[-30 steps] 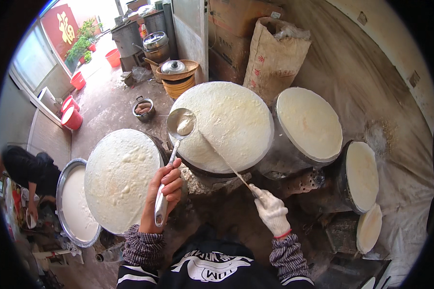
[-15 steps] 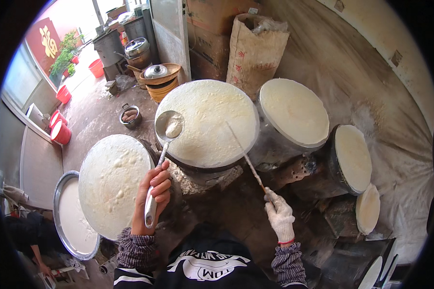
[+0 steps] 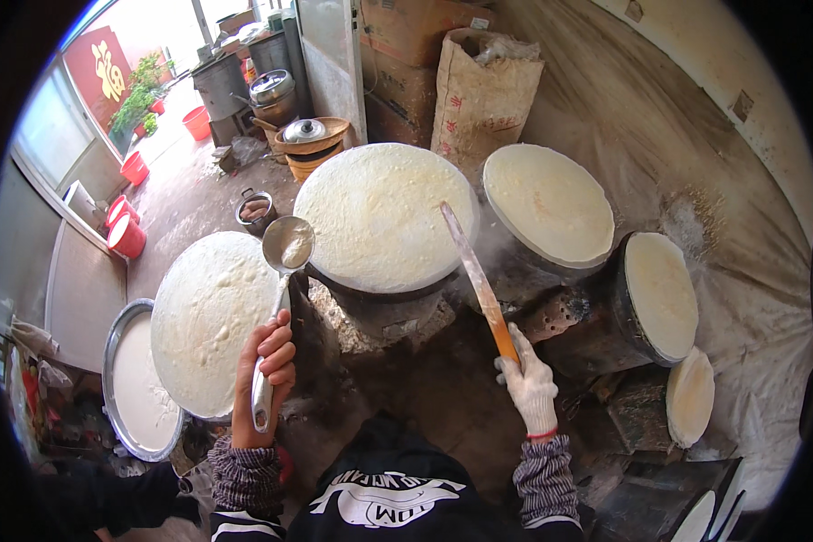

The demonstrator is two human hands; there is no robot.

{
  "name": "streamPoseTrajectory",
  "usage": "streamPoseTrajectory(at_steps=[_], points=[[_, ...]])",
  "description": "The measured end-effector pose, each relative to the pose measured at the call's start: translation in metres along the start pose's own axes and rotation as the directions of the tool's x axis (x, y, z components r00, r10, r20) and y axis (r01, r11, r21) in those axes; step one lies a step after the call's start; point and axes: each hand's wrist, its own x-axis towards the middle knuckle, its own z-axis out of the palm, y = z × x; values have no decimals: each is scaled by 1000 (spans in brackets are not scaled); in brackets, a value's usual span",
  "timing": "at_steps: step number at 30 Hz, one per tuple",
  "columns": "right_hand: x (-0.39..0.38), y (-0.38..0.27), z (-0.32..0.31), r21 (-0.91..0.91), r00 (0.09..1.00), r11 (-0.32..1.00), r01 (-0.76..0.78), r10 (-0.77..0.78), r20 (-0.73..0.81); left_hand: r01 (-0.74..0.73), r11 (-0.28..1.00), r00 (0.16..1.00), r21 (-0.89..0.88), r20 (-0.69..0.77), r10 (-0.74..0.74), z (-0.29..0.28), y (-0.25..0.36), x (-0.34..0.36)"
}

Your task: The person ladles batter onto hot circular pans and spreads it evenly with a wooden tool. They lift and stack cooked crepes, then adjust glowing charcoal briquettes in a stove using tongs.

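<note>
Left hand [image 3: 267, 366], bare, is clenched round the handle of a metal ladle [image 3: 274, 240]; I see the handle's end poking out below the fist and the bowl beyond the fingers, holding a lump of pale batter [image 3: 295, 244]. Right hand [image 3: 527, 387], gloved in white, grips a long flat stick [image 3: 477, 278], orange near the fist and coated pale farther along, slanting away forward and leftward. Ahead of both hands, between them, I have a large round pale sheet [image 3: 379, 217]; a second sheet [image 3: 210, 325] lies just left of the bare fist, and a metal basin [image 3: 107, 372] of white liquid sits farther left. Three more pale discs [image 3: 548, 206] curve round beyond and right of the glove.

From here I can't tell whether the stick's tip touches the sheet or hangs over it, nor how high the ladle is. Gloved fingers hide the stick's near end. Left of and below the bare hand, a dark shape [image 3: 108, 495] is too dim to make out; a cropped disc [image 3: 695, 519] shows low on the glove's right.
</note>
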Motion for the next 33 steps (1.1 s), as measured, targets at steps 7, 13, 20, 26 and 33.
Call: streamPoseTrajectory(at_steps=[7, 13, 20, 26, 33], points=[[13, 3, 18, -202, 990, 978, -55, 79, 113, -59, 998, 998, 22, -3, 59, -2, -2, -24], [-5, -1, -10, -23, 982, 998, -52, 55, 183, -38, 950, 994, 309, -84, 67, 4, -5, -31], [1, -3, 4, -149, 961, 988, -34, 74, 267, 119, 843, 985, 524, -168, -34, 19, -43, 22], [-6, 17, -13, 79, 991, 996, -45, 34, 132, 193, 819, 979, 540, -164, -123, 31, -68, 58], [0, -8, -8, -160, 954, 987, 23, 26, 299, 105, 936, 993, 335, 16, -117, 39, -47, 37]])
